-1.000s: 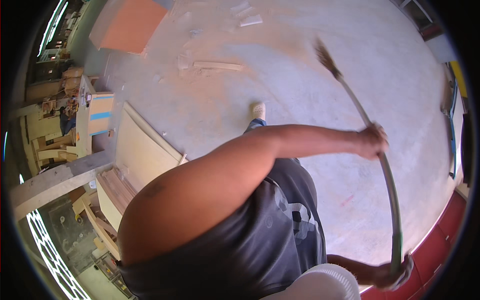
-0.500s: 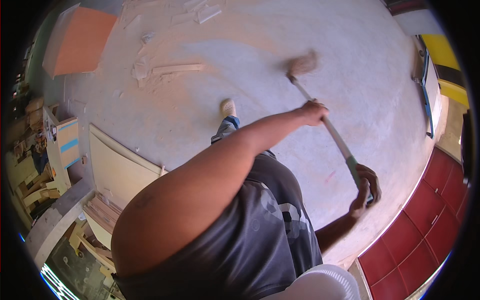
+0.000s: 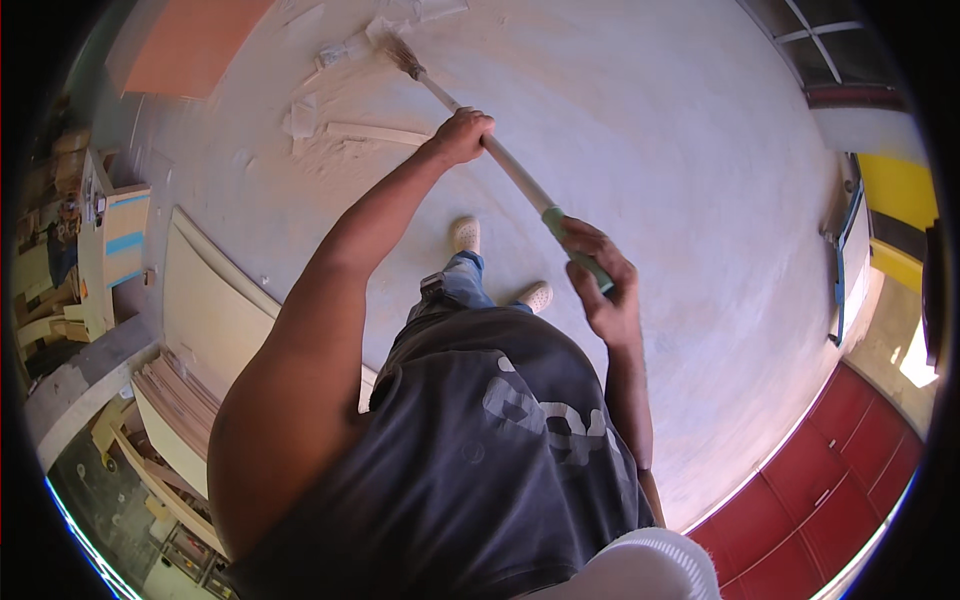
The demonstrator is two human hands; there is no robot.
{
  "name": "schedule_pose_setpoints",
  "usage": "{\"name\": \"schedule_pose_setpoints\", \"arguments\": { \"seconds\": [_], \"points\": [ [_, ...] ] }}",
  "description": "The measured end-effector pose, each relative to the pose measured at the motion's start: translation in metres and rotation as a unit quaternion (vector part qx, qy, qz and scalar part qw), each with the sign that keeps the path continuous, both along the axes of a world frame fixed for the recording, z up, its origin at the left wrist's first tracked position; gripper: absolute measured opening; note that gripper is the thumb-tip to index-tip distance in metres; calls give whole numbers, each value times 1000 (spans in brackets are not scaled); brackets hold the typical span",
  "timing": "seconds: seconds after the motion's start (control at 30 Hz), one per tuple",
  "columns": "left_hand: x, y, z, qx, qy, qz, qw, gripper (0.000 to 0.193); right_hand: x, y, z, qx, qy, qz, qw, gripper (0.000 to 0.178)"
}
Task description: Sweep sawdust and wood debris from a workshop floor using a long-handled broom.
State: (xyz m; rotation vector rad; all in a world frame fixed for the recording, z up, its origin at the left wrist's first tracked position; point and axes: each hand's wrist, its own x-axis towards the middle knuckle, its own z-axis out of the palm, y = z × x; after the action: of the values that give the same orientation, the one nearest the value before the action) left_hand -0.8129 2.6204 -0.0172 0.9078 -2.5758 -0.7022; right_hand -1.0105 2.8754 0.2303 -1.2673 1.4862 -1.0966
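A long-handled broom slants across the view, its brown bristles down on the dusty floor at the far side. My left hand is wrapped round the pale shaft not far from the bristles. At the near end, my right hand grips the green handle end, with part of that grip showing between the fingers. White scraps lie beside the bristles. A flat wooden strip rests on the floor to the left of my left hand, amid pale dust.
An orange panel stands at the far left. Below it are a wooden cabinet and large leaning boards. Red doors line the near right, and a blue-edged panel stands farther up that side.
The broom has swung from the right side to the far left, its bristles now among the scraps. Both hands moved left with it, still gripping. A second shoe has come into view.
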Motion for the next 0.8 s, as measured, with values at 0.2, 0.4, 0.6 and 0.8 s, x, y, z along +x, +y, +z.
{"name": "schedule_pose_setpoints", "arguments": {
  "seconds": [0.2, 0.4, 0.6, 0.8],
  "points": [
    [-70, 46, 98, -55, 153, -34, 986, 25, -69, 45, 82, -152, 125, -65, 978, 32],
    [-199, 117, 183, 117, 245, -189, 944, 18, -113, 122, 212, -317, 364, -191, 855, 34],
    [-177, 123, 137, 224, 184, -210, 934, 13, -41, 63, 183, -261, 318, -94, 907, 26],
    [12, 57, -1, 152, 88, -70, 982, 16, 14, -37, 59, -43, 67, 103, 992, 15]
  ]
}}
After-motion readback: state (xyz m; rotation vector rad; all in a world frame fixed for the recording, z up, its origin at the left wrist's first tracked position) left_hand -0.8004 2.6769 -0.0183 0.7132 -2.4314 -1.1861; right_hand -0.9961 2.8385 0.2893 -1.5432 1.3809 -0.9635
